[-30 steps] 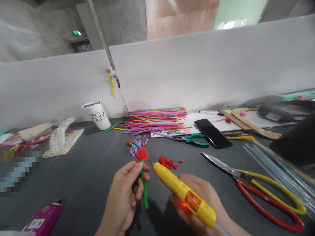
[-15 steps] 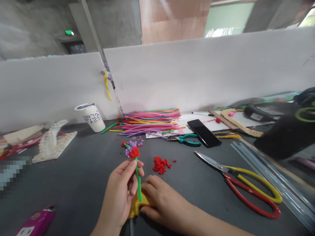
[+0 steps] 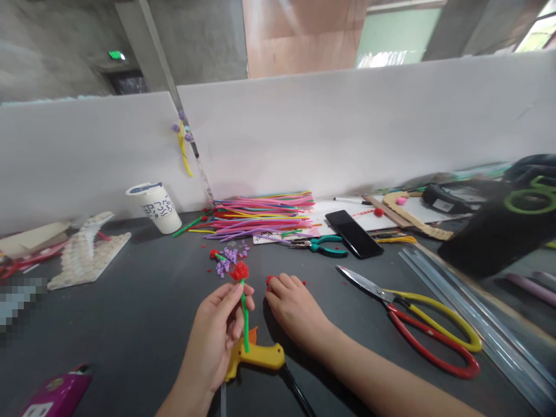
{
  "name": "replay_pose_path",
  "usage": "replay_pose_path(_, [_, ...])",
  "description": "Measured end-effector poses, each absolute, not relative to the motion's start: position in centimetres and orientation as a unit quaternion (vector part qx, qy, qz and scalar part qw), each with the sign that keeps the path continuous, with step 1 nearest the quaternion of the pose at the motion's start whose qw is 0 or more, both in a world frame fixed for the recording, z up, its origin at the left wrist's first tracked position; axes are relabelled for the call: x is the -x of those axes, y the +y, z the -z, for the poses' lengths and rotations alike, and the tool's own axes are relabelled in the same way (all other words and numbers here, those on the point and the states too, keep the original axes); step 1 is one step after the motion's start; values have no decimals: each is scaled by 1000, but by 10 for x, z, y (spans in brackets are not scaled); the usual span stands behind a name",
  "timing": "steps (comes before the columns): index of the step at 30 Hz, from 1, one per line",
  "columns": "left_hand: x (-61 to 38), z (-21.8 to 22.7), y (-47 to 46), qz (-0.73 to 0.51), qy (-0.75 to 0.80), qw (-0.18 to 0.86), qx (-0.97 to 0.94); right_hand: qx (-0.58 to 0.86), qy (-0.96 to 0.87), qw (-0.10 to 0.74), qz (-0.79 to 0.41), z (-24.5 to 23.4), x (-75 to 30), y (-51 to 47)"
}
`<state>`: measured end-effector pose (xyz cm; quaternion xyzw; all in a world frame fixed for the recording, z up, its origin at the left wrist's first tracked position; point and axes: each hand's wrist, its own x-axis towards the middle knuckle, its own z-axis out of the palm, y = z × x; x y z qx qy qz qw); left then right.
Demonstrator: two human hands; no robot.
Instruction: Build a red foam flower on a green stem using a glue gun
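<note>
My left hand (image 3: 215, 341) is closed round the green stem of a small pipe-cleaner flower (image 3: 240, 272) with a red head, held upright. My right hand (image 3: 293, 307) lies palm down over the heap of red pieces (image 3: 270, 280) on the dark table, fingers curled onto them; what they pinch is hidden. The yellow glue gun (image 3: 256, 354) lies on the table between and below my hands, untouched. A few purple pieces (image 3: 228, 258) sit just beyond the flower.
Red-and-yellow scissors (image 3: 417, 313) lie to the right, green pliers (image 3: 319, 246) and a black phone (image 3: 354, 233) behind. A stack of coloured pipe cleaners (image 3: 264, 215) lies by the white partition, a paper cup (image 3: 154, 207) to the left, glue sticks (image 3: 478, 324) at right, a magenta box (image 3: 56, 397) bottom left.
My right hand put the glue gun down on the table and moved forward onto the red pieces. The left hand kept the flower in place.
</note>
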<state>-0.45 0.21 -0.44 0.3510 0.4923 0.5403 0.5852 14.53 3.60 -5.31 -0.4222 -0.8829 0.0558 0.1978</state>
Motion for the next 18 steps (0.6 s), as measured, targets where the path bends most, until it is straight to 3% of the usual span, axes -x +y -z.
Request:
replay_pose_path(6, [6,7,4,-540,494,586,-348,453,-830,275,-172,47,-141,42])
replay_pose_path(18, [2,8,2,-529,460,651,-293,397,-576,433,-569,12,-157,28])
